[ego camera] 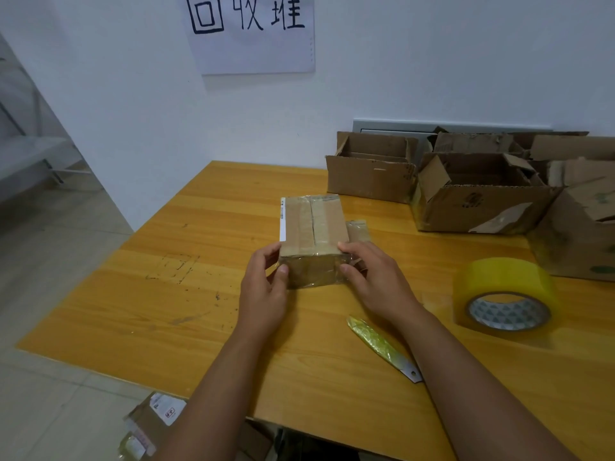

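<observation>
A small taped cardboard box (312,227) lies on the wooden table (199,294), with clear tape over its top seam and near face. My left hand (266,291) holds its near left corner, thumb on the front face and fingers curled round the side. My right hand (372,277) holds its near right corner the same way, thumb on the front. A loose tail of tape (357,229) sticks out at the box's right side.
A roll of yellow packing tape (506,294) lies flat at the right. A tape-wrapped blade (382,351) lies near my right forearm. Several open, torn cardboard boxes (472,191) line the back right. A labelled parcel (149,424) lies on the floor below the table edge.
</observation>
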Motion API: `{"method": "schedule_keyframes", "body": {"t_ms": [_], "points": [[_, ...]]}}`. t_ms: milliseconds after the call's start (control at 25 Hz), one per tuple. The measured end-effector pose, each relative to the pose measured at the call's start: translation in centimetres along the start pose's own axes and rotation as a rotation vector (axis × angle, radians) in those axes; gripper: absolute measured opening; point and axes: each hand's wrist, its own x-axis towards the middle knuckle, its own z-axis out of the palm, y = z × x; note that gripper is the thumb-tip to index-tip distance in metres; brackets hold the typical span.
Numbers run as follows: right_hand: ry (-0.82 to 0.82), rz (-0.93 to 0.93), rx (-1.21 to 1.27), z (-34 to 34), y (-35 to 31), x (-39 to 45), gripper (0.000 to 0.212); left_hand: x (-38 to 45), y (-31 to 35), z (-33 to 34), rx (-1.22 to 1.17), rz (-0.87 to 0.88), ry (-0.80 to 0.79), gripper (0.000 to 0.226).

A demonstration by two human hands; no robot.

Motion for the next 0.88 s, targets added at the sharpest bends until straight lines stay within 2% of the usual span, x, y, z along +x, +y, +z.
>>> {"method": "schedule_keyframes", "body": {"t_ms": [280, 680, 880], "points": [[-0.042, 0.026, 0.12, -0.5, 0.9, -0.3, 0.049, 0.0, 0.8, 0.4, 0.013, 0.025, 0.129, 0.037], [0.096, 0.008, 0.136, 0.4, 0.7, -0.2, 0.041, 0.1, 1.3, 0.7, 0.028, 0.016, 0.175, 0.037], [0.043, 0.045, 0.137, 0.0, 0.7, -0.3, 0.049, 0.0, 1.0, 1.4, 0.138, 0.045, 0.253, 0.037]]}}
